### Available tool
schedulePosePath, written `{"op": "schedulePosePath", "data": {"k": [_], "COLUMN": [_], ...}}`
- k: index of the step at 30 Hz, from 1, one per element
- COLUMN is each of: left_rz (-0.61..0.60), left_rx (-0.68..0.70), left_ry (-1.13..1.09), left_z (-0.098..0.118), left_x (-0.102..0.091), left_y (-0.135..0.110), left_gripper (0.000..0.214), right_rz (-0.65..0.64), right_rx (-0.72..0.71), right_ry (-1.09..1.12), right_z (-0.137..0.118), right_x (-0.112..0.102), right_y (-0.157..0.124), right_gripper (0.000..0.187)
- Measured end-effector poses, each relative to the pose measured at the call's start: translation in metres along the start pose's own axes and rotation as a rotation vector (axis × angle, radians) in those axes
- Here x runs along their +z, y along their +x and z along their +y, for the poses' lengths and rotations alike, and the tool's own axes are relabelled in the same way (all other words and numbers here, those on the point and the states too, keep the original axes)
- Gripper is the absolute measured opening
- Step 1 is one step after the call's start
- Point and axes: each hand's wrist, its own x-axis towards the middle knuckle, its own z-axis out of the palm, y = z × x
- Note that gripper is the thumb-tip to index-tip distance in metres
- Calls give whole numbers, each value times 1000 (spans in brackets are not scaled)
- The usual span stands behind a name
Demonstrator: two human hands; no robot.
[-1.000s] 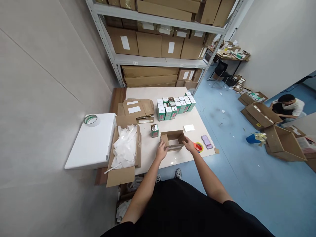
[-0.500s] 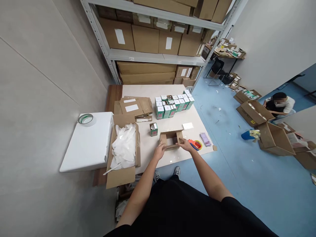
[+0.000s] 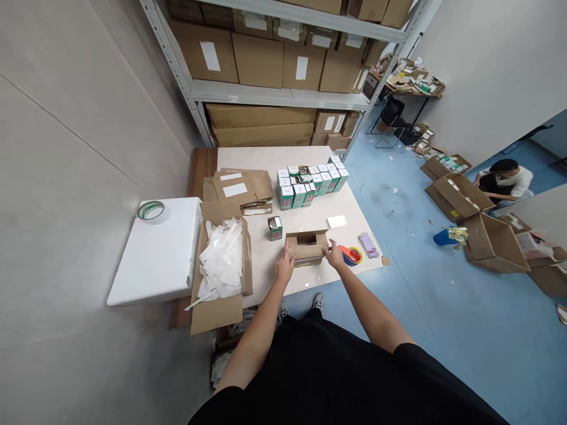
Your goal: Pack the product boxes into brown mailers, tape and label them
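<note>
Box flap now folded | axis L-R | L hand, R hand grip ends

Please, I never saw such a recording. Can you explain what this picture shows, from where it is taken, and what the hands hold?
No machine here: a person wears a camera on the head, so the picture looks down along both bare arms. The left hand and the right hand grip the two ends of a small cardboard box on a pale table. Behind it stand one green carton and a block of similar cartons. To the left is an open box of white bags; to the right, a red tape dispenser. Another person sits on the floor, far right.
</note>
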Motion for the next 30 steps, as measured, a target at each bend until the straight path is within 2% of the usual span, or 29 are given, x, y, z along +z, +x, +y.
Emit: {"op": "schedulePosePath", "data": {"k": [4, 8, 12, 16, 18, 23, 27, 30], "left_rz": [20, -77, -189, -234, -246, -222, -241, -210], "left_rx": [-11, 100, 115, 38, -4, -24, -12, 13], "left_ry": [115, 186, 172, 87, 14, -96, -76, -69], "left_z": [9, 19, 20, 5, -5, -18, -12, -5], "left_x": [-12, -32, -43, -30, -19, -6, -10, -12], "left_y": [13, 36, 49, 39, 30, 20, 20, 20], "left_gripper": [95, 112, 98, 63, 56, 59, 74, 81], "right_rz": [29, 80, 87, 37, 12, -86, -113, -124], "right_rx": [61, 17, -101, -164, -175, -139, -124, -125], "right_ry": [-32, -34, -101, -185, -209, -253, -274, -262], "right_z": [1, -1, -5, -5, -5, -7, -10, -11], "right_x": [7, 8, 4, 4, 6, 14, 12, 8], "right_y": [-3, -3, 1, 4, 2, -6, -6, -4], "right_gripper": [76, 89, 92, 79, 70, 61, 64, 64]}}
